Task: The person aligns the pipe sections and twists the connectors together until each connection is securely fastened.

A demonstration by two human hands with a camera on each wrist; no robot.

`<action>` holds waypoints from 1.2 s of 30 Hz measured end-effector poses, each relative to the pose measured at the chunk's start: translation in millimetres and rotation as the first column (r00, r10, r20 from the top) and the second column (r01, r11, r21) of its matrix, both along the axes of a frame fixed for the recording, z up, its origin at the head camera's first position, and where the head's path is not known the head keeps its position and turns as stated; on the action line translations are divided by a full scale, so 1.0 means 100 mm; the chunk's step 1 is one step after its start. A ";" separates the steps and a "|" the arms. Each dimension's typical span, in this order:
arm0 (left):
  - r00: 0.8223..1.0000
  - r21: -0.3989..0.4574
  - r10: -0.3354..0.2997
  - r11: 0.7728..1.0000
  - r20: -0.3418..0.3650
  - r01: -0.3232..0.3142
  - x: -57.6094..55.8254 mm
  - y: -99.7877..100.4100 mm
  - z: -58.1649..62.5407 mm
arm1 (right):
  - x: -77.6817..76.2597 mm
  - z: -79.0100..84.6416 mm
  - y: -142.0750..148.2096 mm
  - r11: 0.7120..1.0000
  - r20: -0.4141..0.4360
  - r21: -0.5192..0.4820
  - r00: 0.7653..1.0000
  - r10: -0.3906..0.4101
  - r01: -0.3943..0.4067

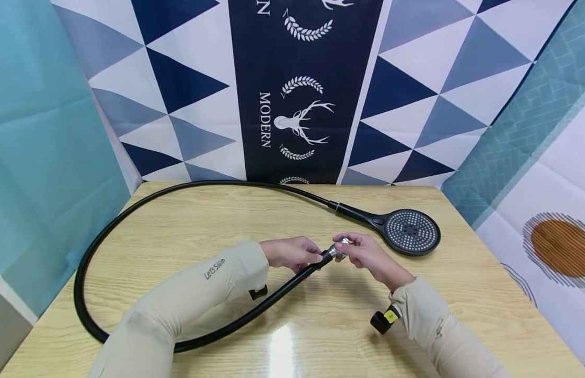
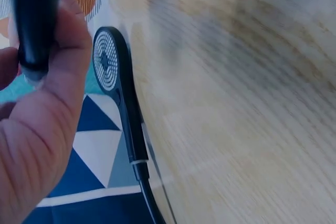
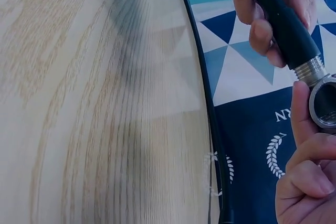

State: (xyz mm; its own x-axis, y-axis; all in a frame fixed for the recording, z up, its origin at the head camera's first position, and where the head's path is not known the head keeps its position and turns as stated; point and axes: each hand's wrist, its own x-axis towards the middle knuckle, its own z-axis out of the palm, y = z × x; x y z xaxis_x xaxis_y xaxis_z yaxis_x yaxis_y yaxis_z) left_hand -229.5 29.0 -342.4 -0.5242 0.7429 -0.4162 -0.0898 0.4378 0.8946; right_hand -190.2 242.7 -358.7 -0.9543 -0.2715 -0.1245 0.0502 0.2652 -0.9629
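Observation:
Near the middle of the table, my left hand (image 1: 292, 253) grips the end of a black shower hose (image 1: 273, 302). My right hand (image 1: 368, 256) pinches a silver metal fitting (image 1: 340, 251) at that same end. In the right wrist view, a threaded metal neck (image 3: 310, 70) shows between the hose's black sleeve (image 3: 291, 35) and the fitting's round open ring (image 3: 314, 109). How far the thread is screwed in, I cannot tell. The hose loops left and back to a black shower head (image 1: 410, 232), which lies face up behind my right hand.
All this is on a light wooden table (image 1: 217, 220). A patterned cloth (image 1: 297, 105) hangs behind its far edge, with teal cloth (image 1: 46, 131) on the left. Small black wrist cameras sit under both sleeves, the right one (image 1: 382, 321) with a yellow mark.

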 end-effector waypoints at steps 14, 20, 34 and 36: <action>1.000 0.000 -0.023 1.000 -0.015 0.023 0.00 -0.01 0.01 | -0.02 0.03 -0.02 1.000 0.002 0.010 1.000 0.006 -0.006; 0.999 0.002 -0.002 1.000 -0.047 0.003 0.02 0.00 -0.01 | -0.01 0.03 -0.02 1.000 0.010 0.002 1.000 0.007 -0.007; 0.996 0.003 0.003 1.000 -0.092 -0.003 0.06 0.00 0.00 | -0.01 0.03 0.00 1.000 0.008 0.014 1.000 0.011 -0.011; 0.995 0.008 0.008 1.000 -0.097 -0.007 0.07 0.00 0.01 | 0.00 0.04 0.00 1.000 0.009 0.010 1.000 0.013 -0.013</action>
State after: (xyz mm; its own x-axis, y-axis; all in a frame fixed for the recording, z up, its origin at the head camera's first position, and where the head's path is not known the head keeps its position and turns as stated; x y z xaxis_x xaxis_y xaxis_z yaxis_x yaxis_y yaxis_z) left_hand -222.8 29.2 -341.9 -0.5674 0.7416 -0.3577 -0.0059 0.4308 0.9024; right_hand -190.4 242.2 -355.0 -0.9496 -0.2826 -0.1353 0.0548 0.2755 -0.9597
